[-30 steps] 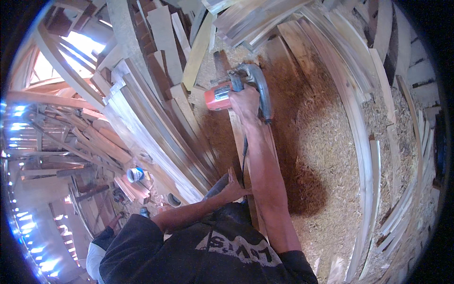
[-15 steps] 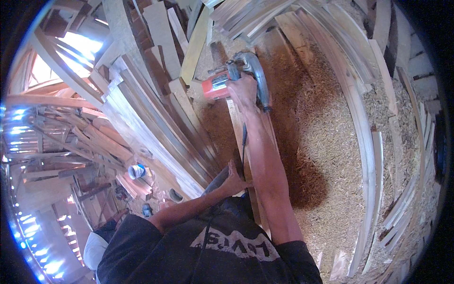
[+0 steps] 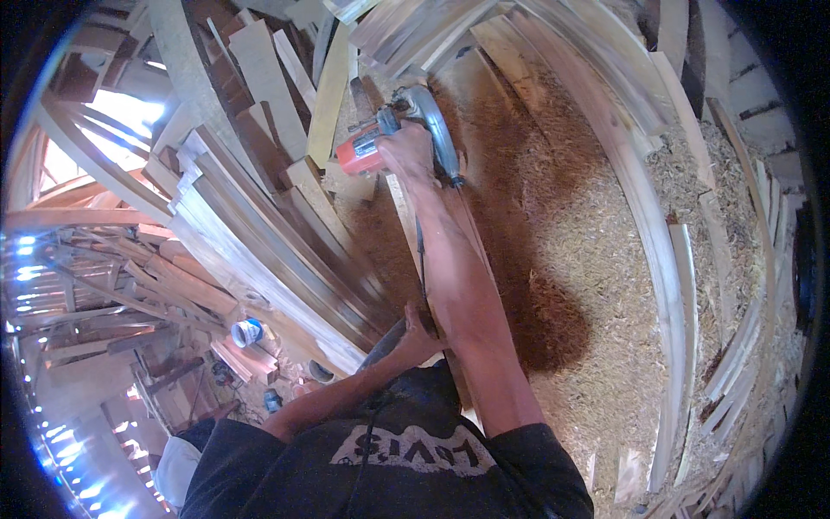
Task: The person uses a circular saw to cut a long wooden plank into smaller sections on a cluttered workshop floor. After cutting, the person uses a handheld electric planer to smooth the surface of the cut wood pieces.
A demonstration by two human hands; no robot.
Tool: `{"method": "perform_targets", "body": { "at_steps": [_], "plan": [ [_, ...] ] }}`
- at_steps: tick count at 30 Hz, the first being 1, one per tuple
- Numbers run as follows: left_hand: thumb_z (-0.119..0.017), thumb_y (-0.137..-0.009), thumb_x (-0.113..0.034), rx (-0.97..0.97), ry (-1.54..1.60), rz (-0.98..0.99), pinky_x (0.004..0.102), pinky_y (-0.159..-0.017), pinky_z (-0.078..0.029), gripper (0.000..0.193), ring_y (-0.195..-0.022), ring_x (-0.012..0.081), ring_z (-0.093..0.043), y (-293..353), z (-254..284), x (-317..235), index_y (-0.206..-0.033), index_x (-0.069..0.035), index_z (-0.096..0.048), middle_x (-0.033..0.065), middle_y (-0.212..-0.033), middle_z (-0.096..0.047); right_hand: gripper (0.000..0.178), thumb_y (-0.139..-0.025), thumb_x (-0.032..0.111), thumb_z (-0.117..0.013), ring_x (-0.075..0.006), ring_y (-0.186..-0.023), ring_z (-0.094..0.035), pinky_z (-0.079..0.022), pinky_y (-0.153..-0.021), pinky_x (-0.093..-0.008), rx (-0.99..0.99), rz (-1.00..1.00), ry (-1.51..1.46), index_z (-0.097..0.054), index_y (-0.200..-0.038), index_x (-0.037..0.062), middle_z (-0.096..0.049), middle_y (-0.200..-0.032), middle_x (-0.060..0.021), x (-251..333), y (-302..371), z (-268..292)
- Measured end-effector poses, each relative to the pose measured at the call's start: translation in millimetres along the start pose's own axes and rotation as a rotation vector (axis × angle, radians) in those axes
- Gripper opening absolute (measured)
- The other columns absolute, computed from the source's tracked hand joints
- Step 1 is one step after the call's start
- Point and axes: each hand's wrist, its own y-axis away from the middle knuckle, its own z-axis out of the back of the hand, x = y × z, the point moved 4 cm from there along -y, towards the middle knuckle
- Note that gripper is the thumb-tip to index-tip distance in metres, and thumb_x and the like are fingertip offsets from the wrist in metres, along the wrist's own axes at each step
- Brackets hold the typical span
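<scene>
Shirt: dark, with a pale print across the chest, nearest the camera at the lower edge.
Left hand: close to the body, fingers curled over the near end of the narrow plank, pressing on it; whether the grip goes right round cannot be told, as the underside is hidden.
Narrow plank: a long thin strip of wood that runs from the left hand away up the middle of the view, lying over the sawdust; the right forearm covers much of it.
Right forearm: stretched straight out along the plank toward the saw.
Power cord: a dark line just beside the forearm, trailing back from the saw toward the body.
Right hand: at full reach, fingers wrapped tight round the handle of the circular saw.
Circular saw: red motor housing on its left side, grey curved blade guard on its right, sitting on the far part of the plank.
Sawdust: reddish-brown close to the plank, paler shavings spread farther right.
Stacked boards: long planks piled in a leaning heap to the left of the plank.
Small can: white and blue, on the ground lower left, well apart from both hands.
Curved strips: long pale lengths of wood lying over the shavings on the right.
Far boards: more planks beyond the saw, blurred.
</scene>
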Motion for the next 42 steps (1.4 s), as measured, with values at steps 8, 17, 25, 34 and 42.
{"method": "perform_targets", "body": {
  "at_steps": [8, 17, 25, 34, 42],
  "plan": [
    [-0.077, -0.092, -0.05, 0.286, 0.58, -0.129, 0.0426, -0.124, -0.031, 0.105, -0.15, 0.0333, -0.039, 57, 50, -28, -0.16, 0.008, -0.021, 0.0261, -0.162, -0.037, 0.037, -0.075, 0.021, -0.072, -0.0436, -0.096, -0.073, -0.057, -0.088, -0.0468, -0.079, 0.1, -0.015, -0.074, -0.104, 0.0001, -0.074, -0.096, -0.0278, 9, 27, -1],
    [-0.068, -0.102, -0.041, -0.582, 0.945, 0.546, 0.0384, -0.091, -0.051, 0.052, -0.117, 0.0198, -0.065, 345, 80, 244, -0.14, -0.007, -0.057, 0.0062, -0.131, -0.066, 0.034, -0.079, 0.021, -0.08, -0.0314, -0.076, -0.075, -0.057, -0.071, -0.0437, -0.144, 0.37, 0.031, -0.075, -0.11, 0.006, -0.073, -0.08, -0.0168, -13, 180, 78],
    [-0.071, -0.095, -0.05, -0.293, 0.888, 1.083, 0.0384, -0.062, -0.05, 0.046, -0.082, 0.0232, -0.066, 562, -98, 377, -0.114, -0.008, -0.067, 0.0091, -0.092, -0.064, 0.03, -0.08, 0.003, -0.077, -0.0118, -0.085, -0.069, -0.055, -0.077, -0.0298, -0.229, 0.048, -0.289, -0.074, -0.11, 0.0002, -0.075, -0.094, -0.0032, -30, 493, 222],
    [-0.066, -0.099, -0.042, -0.481, 0.337, 0.214, 0.04, -0.083, -0.045, 0.045, -0.096, 0.0293, -0.056, 338, -41, 250, -0.115, 0.0, -0.066, 0.0165, -0.103, -0.061, 0.037, -0.079, -0.002, -0.062, -0.0098, -0.051, -0.05, -0.037, -0.047, -0.0263, -0.651, -0.243, -0.422, -0.069, -0.115, -0.0033, -0.06, -0.07, -0.0029, -87, 790, 334],
    [-0.062, -0.101, -0.035, -0.283, -0.316, -0.816, 0.0505, -0.126, -0.026, 0.059, -0.152, 0.0405, -0.034, 364, -132, -97, -0.146, 0.003, -0.053, 0.0235, -0.161, -0.042, 0.041, -0.077, 0.002, -0.062, -0.0161, -0.08, -0.062, -0.05, -0.073, -0.0298, -0.929, -0.168, -0.188, -0.07, -0.117, -0.006, -0.069, -0.097, -0.0095, -94, 1017, 394]
  ]
}}
